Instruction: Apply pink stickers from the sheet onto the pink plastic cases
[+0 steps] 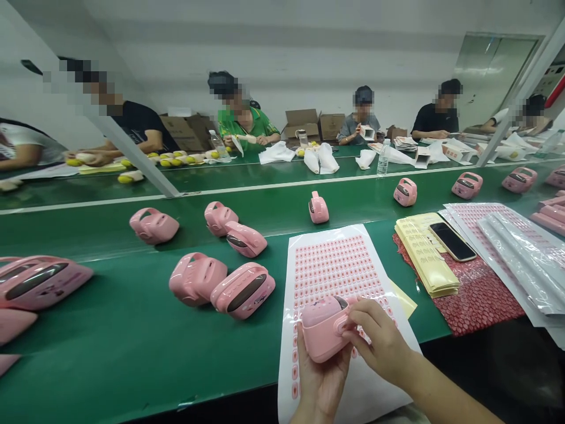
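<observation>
My left hand [320, 377] cradles a pink plastic device [324, 327] from below, near the front edge of the green belt. My right hand [379, 338] is closed in a pinch, fingertips pressed against the device's right side; whether they hold a sticker I cannot make out. Under both hands lies a white sheet of small pink stickers [333, 271].
Several more pink devices [242, 291] lie on the green conveyor [110, 330]. To the right are a yellow backing-paper stack [426, 256], a phone [452, 241], more sticker sheets [498, 229] and clear sleeves [525, 259]. Other people work across the belt with cardboard boxes and white bags.
</observation>
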A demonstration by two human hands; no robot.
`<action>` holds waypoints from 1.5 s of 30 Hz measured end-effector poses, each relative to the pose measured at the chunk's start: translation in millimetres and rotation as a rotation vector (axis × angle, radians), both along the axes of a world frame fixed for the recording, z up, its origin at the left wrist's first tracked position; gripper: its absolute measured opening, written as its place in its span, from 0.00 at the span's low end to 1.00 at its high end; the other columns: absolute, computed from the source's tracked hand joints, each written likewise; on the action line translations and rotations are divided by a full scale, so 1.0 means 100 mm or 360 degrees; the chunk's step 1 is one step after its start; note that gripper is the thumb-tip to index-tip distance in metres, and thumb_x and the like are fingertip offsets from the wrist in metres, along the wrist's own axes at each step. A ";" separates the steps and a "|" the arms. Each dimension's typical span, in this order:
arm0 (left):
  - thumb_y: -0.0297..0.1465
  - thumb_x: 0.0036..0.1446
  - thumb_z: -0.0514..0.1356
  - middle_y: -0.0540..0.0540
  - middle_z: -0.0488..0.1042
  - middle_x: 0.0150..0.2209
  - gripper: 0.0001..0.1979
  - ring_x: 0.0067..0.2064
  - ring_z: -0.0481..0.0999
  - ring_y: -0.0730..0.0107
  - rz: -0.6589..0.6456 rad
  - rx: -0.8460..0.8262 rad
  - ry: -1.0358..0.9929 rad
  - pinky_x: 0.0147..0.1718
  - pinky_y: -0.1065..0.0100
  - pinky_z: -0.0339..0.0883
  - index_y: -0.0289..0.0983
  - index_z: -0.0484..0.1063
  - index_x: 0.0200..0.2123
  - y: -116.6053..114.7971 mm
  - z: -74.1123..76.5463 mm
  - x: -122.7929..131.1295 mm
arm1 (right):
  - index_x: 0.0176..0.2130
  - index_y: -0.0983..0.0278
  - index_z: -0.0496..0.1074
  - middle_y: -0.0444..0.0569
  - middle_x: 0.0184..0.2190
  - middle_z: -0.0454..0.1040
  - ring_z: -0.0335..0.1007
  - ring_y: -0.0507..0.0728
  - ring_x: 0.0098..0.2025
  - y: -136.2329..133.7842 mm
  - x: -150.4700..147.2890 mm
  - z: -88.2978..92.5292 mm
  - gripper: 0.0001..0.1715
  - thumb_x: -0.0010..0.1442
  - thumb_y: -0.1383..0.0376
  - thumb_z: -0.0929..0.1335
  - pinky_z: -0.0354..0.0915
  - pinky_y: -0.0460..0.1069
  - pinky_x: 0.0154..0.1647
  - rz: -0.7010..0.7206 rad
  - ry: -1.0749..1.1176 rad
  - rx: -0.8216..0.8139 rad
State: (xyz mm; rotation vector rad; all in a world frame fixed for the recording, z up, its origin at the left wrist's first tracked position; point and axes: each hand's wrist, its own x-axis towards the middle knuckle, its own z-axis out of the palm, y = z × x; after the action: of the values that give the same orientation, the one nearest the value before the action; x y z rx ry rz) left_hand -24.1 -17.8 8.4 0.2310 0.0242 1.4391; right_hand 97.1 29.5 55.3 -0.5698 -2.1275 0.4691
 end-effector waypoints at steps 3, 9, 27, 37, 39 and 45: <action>0.41 0.60 0.42 0.42 0.71 0.48 0.22 0.49 0.69 0.73 -0.0016 0.0030 -0.0046 0.48 0.75 0.60 0.38 0.64 0.51 0.01 0.02 0.01 | 0.41 0.61 0.63 0.50 0.35 0.67 0.64 0.56 0.42 0.01 0.00 -0.01 0.10 0.58 0.71 0.62 0.65 0.56 0.47 0.0015 0.0014 -0.0020; 0.39 0.59 0.47 0.41 0.70 0.48 0.19 0.46 0.71 0.72 0.0005 -0.0059 -0.0137 0.47 0.74 0.63 0.36 0.68 0.47 0.01 0.06 0.01 | 0.41 0.61 0.64 0.49 0.36 0.67 0.64 0.56 0.43 0.02 0.01 -0.02 0.11 0.57 0.72 0.62 0.63 0.56 0.49 0.0059 0.0070 -0.0100; 0.43 0.59 0.44 0.37 0.71 0.47 0.24 0.51 0.68 0.63 0.0185 0.0190 -0.0035 0.50 0.67 0.61 0.34 0.69 0.46 0.08 0.19 0.01 | 0.24 0.62 0.67 0.48 0.33 0.61 0.60 0.58 0.43 0.10 -0.05 0.39 0.06 0.50 0.63 0.68 0.60 0.56 0.46 -0.0221 -0.0001 -0.1141; 0.44 0.57 0.47 0.40 0.73 0.46 0.22 0.51 0.69 0.61 0.0241 -0.0031 0.0150 0.50 0.62 0.61 0.37 0.71 0.43 0.11 0.03 -0.05 | 0.31 0.61 0.64 0.45 0.38 0.62 0.60 0.59 0.46 0.23 -0.11 0.09 0.15 0.42 0.64 0.71 0.57 0.55 0.48 -0.0209 0.0265 -0.1729; 0.44 0.57 0.47 0.40 0.73 0.46 0.22 0.51 0.68 0.61 0.0239 -0.0058 0.0196 0.50 0.62 0.61 0.38 0.72 0.43 0.11 0.01 -0.08 | 0.39 0.60 0.63 0.46 0.42 0.62 0.62 0.58 0.45 0.25 -0.13 0.00 0.23 0.41 0.62 0.71 0.59 0.54 0.46 -0.0068 0.0382 -0.1945; 0.45 0.57 0.47 0.41 0.72 0.47 0.23 0.51 0.69 0.63 0.0223 -0.0118 0.0194 0.48 0.66 0.63 0.37 0.70 0.45 0.14 0.01 -0.14 | 0.46 0.60 0.59 0.50 0.48 0.61 0.62 0.57 0.48 0.18 -0.21 -0.12 0.26 0.50 0.54 0.67 0.58 0.53 0.49 0.0023 0.0595 -0.1916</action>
State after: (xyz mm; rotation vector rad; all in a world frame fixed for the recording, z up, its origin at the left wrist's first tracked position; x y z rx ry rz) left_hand -37.7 -3.6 9.7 0.2597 0.1963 1.5587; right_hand 76.3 47.9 42.9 -0.9971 -1.3091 1.7340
